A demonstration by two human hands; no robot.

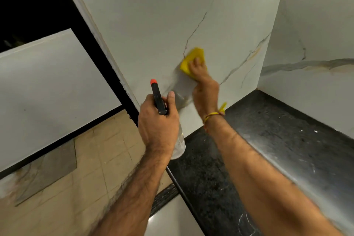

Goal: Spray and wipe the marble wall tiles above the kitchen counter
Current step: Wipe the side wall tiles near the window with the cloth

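Note:
A white marble wall (153,15) with grey and gold veins rises above the black counter (277,140). My right hand (205,86) presses a yellow sponge (191,60) flat against the wall, a little above the counter; the sponge looks motion-blurred. My left hand (158,122) grips a clear spray bottle (180,145) with a black head and an orange nozzle tip (153,82), held upright just left of the right hand, nozzle pointing at the wall. A thumb rests beside the black head.
A second marble wall (316,44) meets the first at a corner on the right. The counter's edge (178,184) drops to a beige tiled floor (86,168) on the left. A yellow thread band (212,116) circles my right wrist.

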